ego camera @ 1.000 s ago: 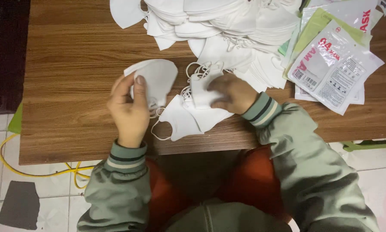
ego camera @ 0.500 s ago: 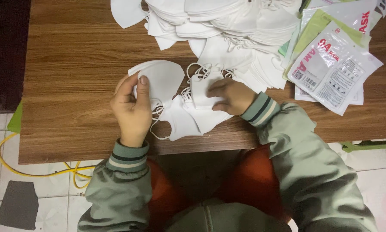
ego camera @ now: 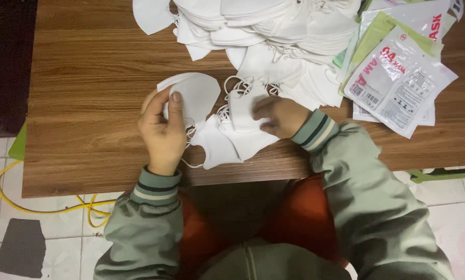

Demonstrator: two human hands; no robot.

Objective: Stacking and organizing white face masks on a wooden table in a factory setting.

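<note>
My left hand holds a folded white face mask by its left edge, thumb on top, just above the brown wooden table. To its right, my right hand presses down on another folded white mask, fingers curled over it. Below them, two more white masks with elastic loops lie at the table's near edge between my hands.
A large heap of white masks covers the table's far middle. Printed plastic mask packets lie stacked at the right. A yellow cable runs over the tiled floor at lower left.
My left hand has lifted its mask slightly up and to the right. My right hand has shifted a little on the mask under it.
</note>
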